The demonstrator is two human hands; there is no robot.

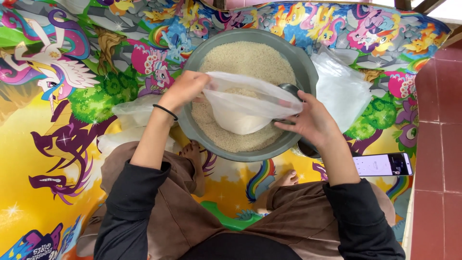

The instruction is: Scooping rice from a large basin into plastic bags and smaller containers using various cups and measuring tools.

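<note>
1. Currently left hand point(185, 89) is pinched shut on the left edge of a thin translucent white plastic bag point(245, 108), fingers curled over the rim; black band point(165, 111) sits on that wrist.
2. Right hand point(310, 120) is closed on the bag's right edge and also touches the handle end of a dark metal scoop point(290, 88); cannot tell how much of the grip is on the scoop versus the bag.
3. Hands are well apart, bag mouth stretched between them.
4. Bag hangs over the middle of a round grey plastic basin point(308, 72), its bottom resting on the white raw rice point(248, 60) that fills the basin. Some rice shows through the bag's lower part.
5. Scoop sits at the bag's right opening, above the rice, near the basin's right wall.
6. Basin sits on the floor, on a bright cartoon-pony printed mat point(57, 120), right in front of the person's crossed legs in brown trousers point(298, 216); bare feet just below the basin's rim.
7. Stack of empty clear plastic bags point(344, 89) lies on the mat just right of the basin, touching its rim.
8. More crumpled clear plastic point(130, 113) lies left of the basin, under the left forearm.
9. A smartphone with a lit screen point(382, 164) lies on the mat right of the right forearm, beside the red floor tiles point(440, 120).
</note>
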